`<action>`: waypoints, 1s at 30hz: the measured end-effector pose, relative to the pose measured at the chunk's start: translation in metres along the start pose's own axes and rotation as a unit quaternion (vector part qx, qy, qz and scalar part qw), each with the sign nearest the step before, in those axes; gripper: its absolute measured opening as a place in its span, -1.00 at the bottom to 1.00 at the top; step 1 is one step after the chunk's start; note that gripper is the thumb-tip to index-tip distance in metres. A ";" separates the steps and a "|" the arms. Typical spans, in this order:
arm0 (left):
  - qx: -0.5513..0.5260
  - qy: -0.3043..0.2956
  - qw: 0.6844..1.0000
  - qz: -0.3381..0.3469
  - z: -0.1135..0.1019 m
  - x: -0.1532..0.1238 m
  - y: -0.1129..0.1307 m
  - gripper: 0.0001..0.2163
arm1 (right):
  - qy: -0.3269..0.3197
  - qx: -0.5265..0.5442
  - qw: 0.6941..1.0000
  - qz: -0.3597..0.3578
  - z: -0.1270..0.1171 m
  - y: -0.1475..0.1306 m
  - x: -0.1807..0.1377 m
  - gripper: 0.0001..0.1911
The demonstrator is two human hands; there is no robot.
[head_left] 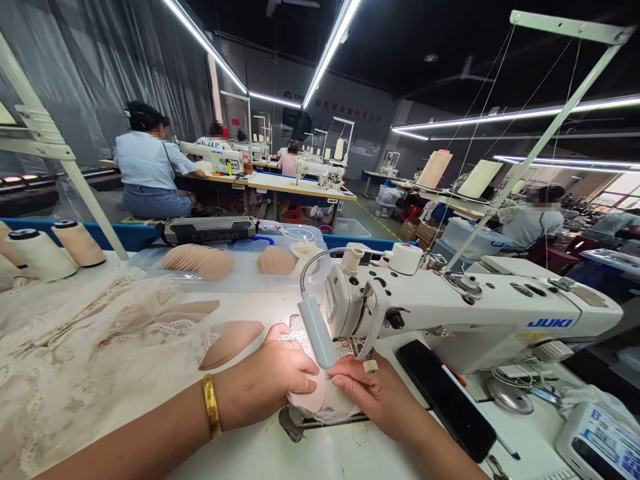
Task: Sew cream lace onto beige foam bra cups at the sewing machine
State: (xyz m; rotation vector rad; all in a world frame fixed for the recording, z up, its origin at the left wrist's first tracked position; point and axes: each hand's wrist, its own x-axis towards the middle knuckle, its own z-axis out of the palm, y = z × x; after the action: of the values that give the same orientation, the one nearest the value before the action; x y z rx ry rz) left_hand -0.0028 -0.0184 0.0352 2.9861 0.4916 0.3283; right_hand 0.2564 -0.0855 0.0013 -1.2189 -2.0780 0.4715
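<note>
Under the head of a white sewing machine [425, 300], a pale pink cup pad [311, 395] lies with white lace [294, 333]. My left hand [283, 367] grips the pad from the left, its thumb pressed on top. From the right, my right hand [373, 390] pinches the edge of the lace fabric close to the presser foot, fingertips together. A grey lamp head [319, 331] on a bendy neck hangs over the work and hides part of it. Left of my left hand lies a loose beige cup pad [233, 343].
Piled lace fabric [100, 333] spreads over the table's left side. Behind it, a clear plastic tray [245, 277] holds stacked beige pads [197, 261]. A black phone [445, 400] lies right of my right hand. Thread cones [40, 255] stand at left; co-workers sit at machines beyond.
</note>
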 end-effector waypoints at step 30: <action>-0.008 0.010 1.000 -0.008 0.004 0.002 -0.017 -0.70 | -0.028 -0.229 0.972 -0.053 -0.001 0.002 0.000 -0.62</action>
State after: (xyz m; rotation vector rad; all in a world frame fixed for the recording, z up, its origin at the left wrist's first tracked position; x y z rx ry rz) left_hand -0.0049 -0.0020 0.0300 2.9639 0.5127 0.3581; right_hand 0.2581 -0.0851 0.0008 -1.3469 -2.3673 -0.0319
